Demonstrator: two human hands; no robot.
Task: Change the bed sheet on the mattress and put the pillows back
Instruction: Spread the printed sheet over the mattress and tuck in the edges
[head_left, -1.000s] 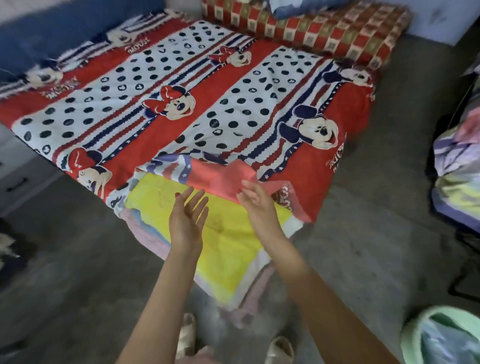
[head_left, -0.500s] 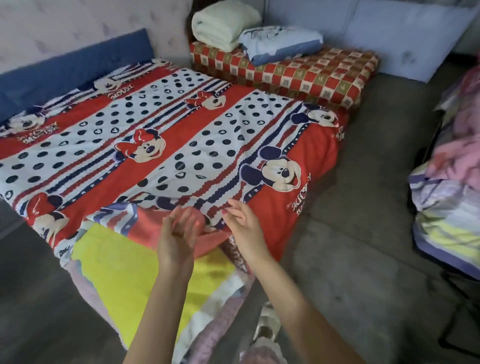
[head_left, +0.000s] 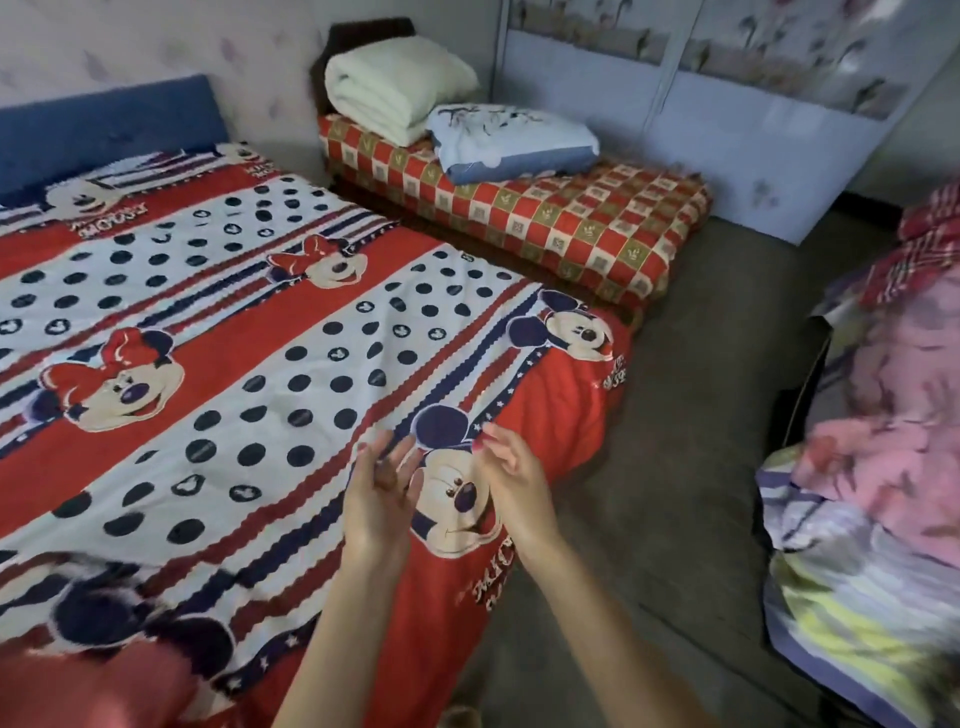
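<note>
— Red, white & navy cotton, that's the bed sheet (head_left: 249, 364) spread flat over the mattress, hanging down its near side & foot end. Any writing on it?

— Yes. Cartoon mouse heads w/ lettering beside them: "MICK…" in cream by the corner, partly behind the right forearm; more of the same script near the blue headboard (head_left: 104, 130), upside down from here, too small to read fully.

— Hands?

— Both up over the sheet's near-right part, not touching it as far as I can tell. Left hand (head_left: 379, 499) palm up-ish, fingers straight & spread. Right hand (head_left: 511, 483) beside it, fingers loosely bent, gripping nothing. A gap between the two, a mouse face showing through it.

— Pillows?

— One pale blue pillow (head_left: 511, 143) w/ a dark sketchy print, not readable, lying on the red checked cot (head_left: 571, 223) next to the bed. It leans against a folded cream quilt (head_left: 395, 85) at the cot's head end.

— Anything else holding stuff?

— Heap of bedding (head_left: 878, 493) at the right edge, pink, lilac, yellow stripes, blurred; can't tell what it sits on. Pale blue wardrobe (head_left: 753, 119) behind, doors closed.
</note>
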